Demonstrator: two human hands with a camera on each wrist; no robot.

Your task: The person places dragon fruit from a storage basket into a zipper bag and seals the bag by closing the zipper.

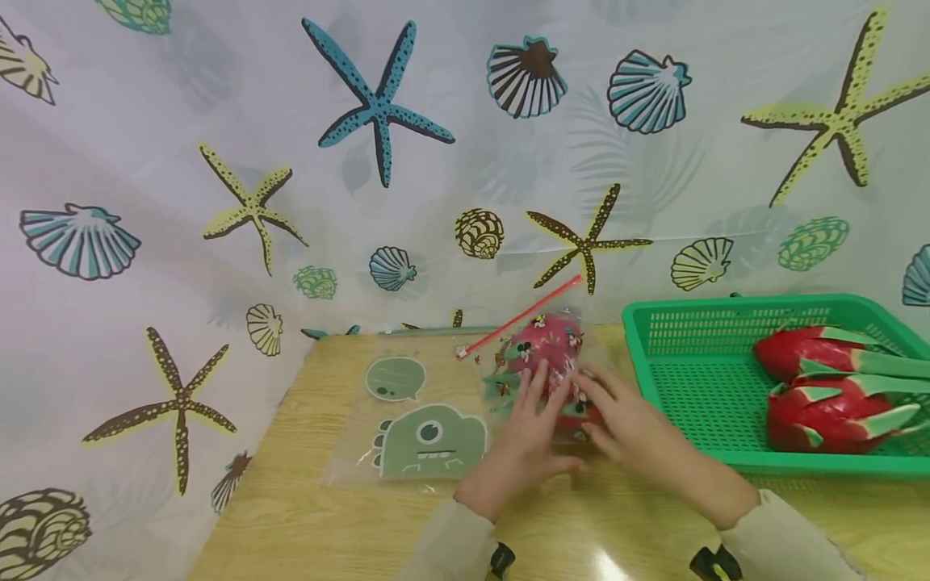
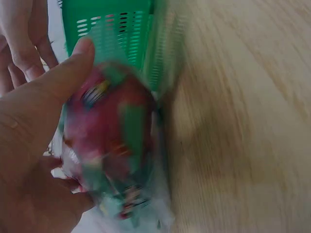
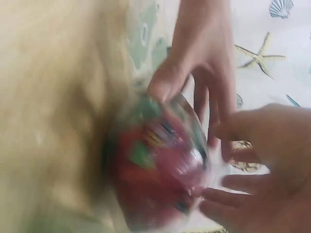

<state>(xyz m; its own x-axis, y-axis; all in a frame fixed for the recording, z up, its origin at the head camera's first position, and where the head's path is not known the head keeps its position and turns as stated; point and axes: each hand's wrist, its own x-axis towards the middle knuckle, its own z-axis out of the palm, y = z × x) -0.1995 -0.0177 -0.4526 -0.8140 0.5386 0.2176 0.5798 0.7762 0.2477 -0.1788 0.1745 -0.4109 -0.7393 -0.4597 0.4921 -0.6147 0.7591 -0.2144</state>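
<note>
Inside a clear zip bag (image 1: 500, 386) with small cartoon prints and a red slider strip (image 1: 519, 317) lies a red dragon fruit (image 1: 546, 339) with green scales. My left hand (image 1: 525, 444) rests on the bag's near left part, its fingers straight and spread over the fruit. From the right, my right hand (image 1: 639, 424) touches the same bag with fingers extended. The left wrist view shows the bagged fruit (image 2: 112, 126) beside my left thumb (image 2: 65, 77). In the right wrist view, blurred, the fingertips of my right hand (image 3: 272, 170) are at the bag's side.
A flat clear bag with a green monster print (image 1: 432, 444) lies on the wooden table (image 1: 276, 500) at the left. To the right stands a green basket (image 1: 697, 403) holding two dragon fruits (image 1: 821, 415). A curtain (image 1: 436, 194) with starfish and shells hangs behind.
</note>
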